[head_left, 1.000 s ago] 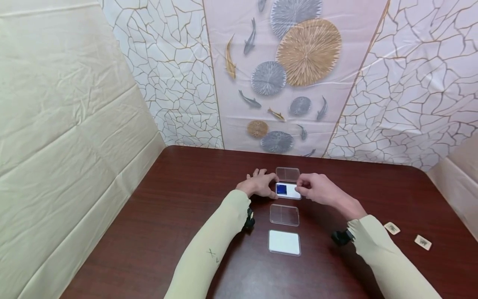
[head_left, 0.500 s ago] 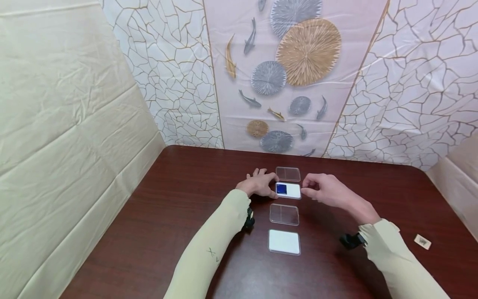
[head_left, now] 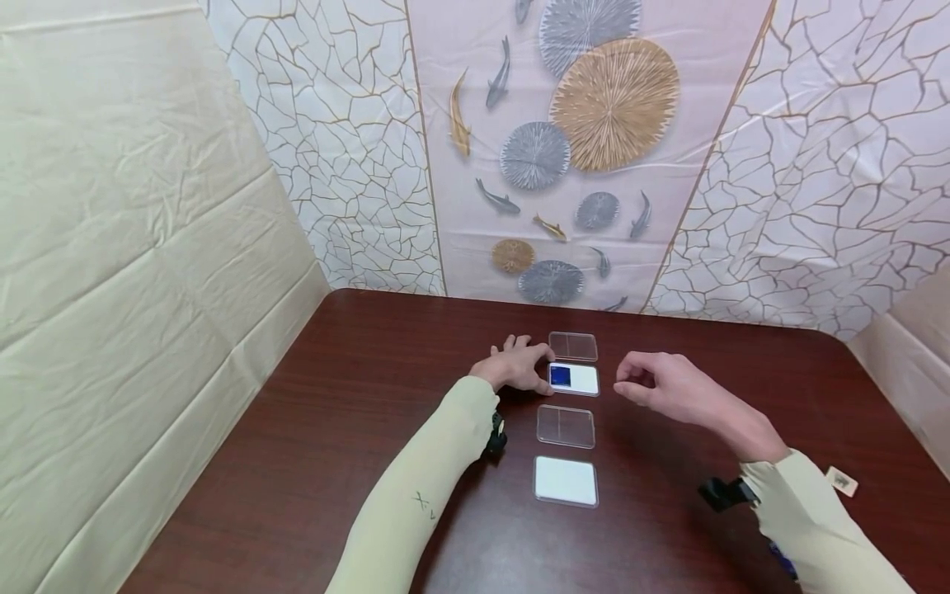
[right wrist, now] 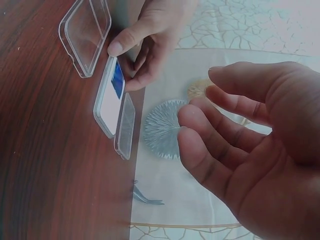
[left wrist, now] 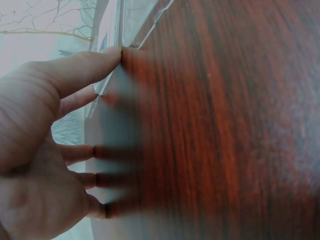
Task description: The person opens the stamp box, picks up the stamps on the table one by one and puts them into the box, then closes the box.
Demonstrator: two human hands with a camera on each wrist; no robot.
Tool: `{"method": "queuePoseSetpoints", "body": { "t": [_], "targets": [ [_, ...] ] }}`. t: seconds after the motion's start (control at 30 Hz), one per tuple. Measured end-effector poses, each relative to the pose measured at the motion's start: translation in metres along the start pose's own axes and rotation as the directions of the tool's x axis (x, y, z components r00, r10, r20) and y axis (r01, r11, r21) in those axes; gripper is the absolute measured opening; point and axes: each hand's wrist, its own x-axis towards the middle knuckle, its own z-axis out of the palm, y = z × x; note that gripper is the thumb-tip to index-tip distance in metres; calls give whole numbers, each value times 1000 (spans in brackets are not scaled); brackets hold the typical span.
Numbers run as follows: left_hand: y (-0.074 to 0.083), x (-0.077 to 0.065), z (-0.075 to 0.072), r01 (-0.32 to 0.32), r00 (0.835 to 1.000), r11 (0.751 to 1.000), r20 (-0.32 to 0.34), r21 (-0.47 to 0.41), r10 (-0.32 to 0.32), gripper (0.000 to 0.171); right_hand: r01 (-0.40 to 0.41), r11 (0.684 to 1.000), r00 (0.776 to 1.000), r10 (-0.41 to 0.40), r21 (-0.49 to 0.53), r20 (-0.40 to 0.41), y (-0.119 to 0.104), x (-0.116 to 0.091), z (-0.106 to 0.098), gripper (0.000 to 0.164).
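A shallow clear plastic case with a white insert lies flat on the table, a small dark blue square at its left end. My left hand holds that end, thumb at the near corner and index finger at the far one; its other fingers touch the table in the left wrist view. Right of the case hovers my right hand, fingers loosely curled. Nothing shows between its thumb and fingers in the right wrist view. A clear lid lies just behind the case.
Nearer me lie another clear lid and a second case with a white insert. A small pale tile with a dark picture is at the right, partly behind my right sleeve. Something dark blue shows beside that sleeve.
My right hand has let go of the blank right end of the white insert and drawn away to the right. My left hand has stayed in place.
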Motion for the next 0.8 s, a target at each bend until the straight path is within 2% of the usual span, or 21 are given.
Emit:
{"method": "queuePoseSetpoints", "body": {
  "t": [0.3, 0.8],
  "targets": [
    [-1, 0, 0, -6, 1000, 1000, -3, -11, 6, 54, -4, 999, 1000, 4, -41, 4, 3, -16, -11, 9],
    [-1, -1, 0, -6, 1000, 1000, -5, -9, 6, 55, 14, 992, 998, -7, -127, 60, 28, -41, -16, 13]
  ]
}}
